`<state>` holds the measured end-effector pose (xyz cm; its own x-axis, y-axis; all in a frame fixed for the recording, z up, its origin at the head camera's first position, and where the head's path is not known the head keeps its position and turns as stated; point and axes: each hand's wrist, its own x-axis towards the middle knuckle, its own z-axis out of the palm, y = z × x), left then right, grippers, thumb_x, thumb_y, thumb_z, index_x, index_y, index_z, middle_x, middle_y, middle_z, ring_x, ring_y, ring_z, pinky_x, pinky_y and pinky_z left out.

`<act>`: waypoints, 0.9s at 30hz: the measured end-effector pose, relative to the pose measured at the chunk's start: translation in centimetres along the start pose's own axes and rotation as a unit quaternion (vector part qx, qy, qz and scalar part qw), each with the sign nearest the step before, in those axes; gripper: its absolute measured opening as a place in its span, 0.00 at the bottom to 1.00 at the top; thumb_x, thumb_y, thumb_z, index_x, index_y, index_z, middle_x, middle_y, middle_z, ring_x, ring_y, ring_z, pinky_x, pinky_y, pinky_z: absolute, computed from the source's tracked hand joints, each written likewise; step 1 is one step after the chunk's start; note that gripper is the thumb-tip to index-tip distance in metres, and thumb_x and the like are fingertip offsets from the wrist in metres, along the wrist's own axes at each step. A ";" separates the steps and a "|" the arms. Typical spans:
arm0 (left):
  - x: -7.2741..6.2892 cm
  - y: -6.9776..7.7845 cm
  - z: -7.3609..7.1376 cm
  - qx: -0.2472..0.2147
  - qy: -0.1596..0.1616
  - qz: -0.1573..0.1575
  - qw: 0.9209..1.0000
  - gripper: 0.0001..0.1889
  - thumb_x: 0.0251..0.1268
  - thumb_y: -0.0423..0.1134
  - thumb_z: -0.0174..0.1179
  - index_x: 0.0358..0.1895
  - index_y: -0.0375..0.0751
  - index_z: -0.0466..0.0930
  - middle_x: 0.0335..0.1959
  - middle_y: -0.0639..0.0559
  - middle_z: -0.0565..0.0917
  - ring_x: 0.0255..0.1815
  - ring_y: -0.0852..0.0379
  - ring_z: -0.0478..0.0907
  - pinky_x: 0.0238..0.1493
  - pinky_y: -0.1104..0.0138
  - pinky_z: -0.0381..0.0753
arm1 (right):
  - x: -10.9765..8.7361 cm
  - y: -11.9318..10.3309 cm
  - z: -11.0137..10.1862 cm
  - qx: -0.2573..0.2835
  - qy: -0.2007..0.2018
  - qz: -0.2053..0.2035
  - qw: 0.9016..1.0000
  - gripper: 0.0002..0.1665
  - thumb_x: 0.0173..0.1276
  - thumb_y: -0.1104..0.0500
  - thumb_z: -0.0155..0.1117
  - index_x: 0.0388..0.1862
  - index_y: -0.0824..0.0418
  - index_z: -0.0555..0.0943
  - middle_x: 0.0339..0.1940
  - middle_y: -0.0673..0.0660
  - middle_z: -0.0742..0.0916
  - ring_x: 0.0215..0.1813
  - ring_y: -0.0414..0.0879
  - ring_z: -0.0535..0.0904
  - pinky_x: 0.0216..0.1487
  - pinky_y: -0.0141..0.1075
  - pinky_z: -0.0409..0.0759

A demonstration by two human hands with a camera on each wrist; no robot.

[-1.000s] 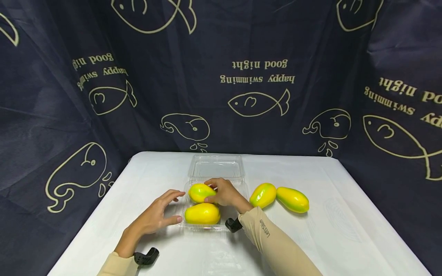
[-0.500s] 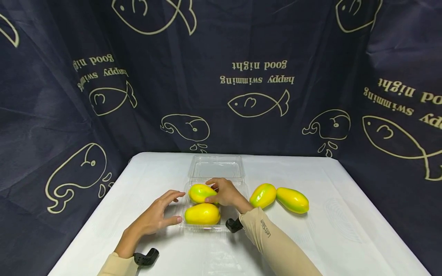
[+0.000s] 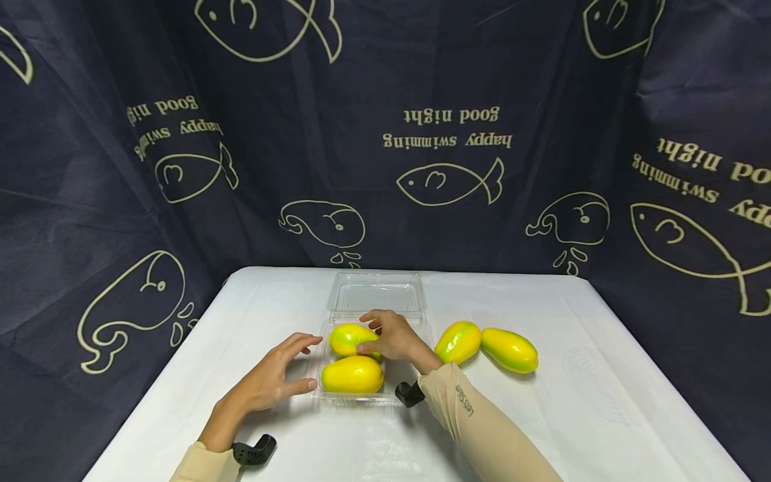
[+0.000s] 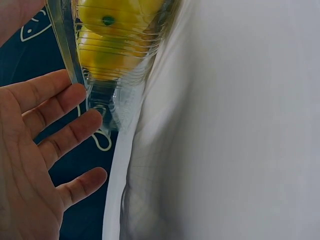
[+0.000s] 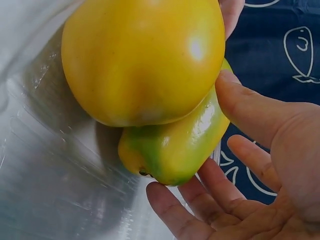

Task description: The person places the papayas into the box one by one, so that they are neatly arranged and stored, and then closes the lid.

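Note:
In the head view, two yellow-green papayas lie one behind the other in the base of a clear plastic clamshell box. My right hand grips the narrow end of the far papaya, thumb on the near side and fingers round the back. The near papaya lies along the front of the box and hides part of the far one in the right wrist view. My left hand is at the left wall with fingers and thumb spread; its fingertips come right up to the box edge in the left wrist view.
The box's lid lies folded back behind the base. Two more papayas, one tilted and one farther right, lie on the white-covered table. A dark fish-print curtain encloses the back and sides.

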<state>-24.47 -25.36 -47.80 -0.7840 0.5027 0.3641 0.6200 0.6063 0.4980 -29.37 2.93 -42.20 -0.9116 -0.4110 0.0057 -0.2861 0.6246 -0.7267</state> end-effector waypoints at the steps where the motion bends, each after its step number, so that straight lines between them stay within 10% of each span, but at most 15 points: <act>1: 0.0 0.0 0.0 0.000 0.000 0.000 1.000 0.37 0.59 0.52 0.69 0.72 0.47 0.68 0.66 0.52 0.76 0.59 0.49 0.78 0.58 0.51 0.79 | 0.0 0.0 0.0 0.000 0.002 -0.001 1.000 0.34 0.58 0.55 0.79 0.64 0.58 0.79 0.59 0.65 0.84 0.57 0.59 0.83 0.58 0.50 0.81; 27: -0.2 0.1 -0.2 0.005 0.000 0.003 1.000 0.38 0.59 0.51 0.70 0.72 0.46 0.68 0.66 0.53 0.75 0.60 0.50 0.78 0.57 0.51 0.79 | -2.2 -2.0 -3.9 0.015 0.076 -0.042 0.996 0.30 0.61 0.53 0.77 0.61 0.54 0.79 0.59 0.56 0.85 0.59 0.56 0.83 0.60 0.46 0.81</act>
<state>-24.32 -25.49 -47.69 -0.7806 0.5062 0.3667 0.6246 0.6100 0.4877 -28.01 5.22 -38.08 -0.9197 -0.3542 0.1696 -0.3562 0.5706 -0.7400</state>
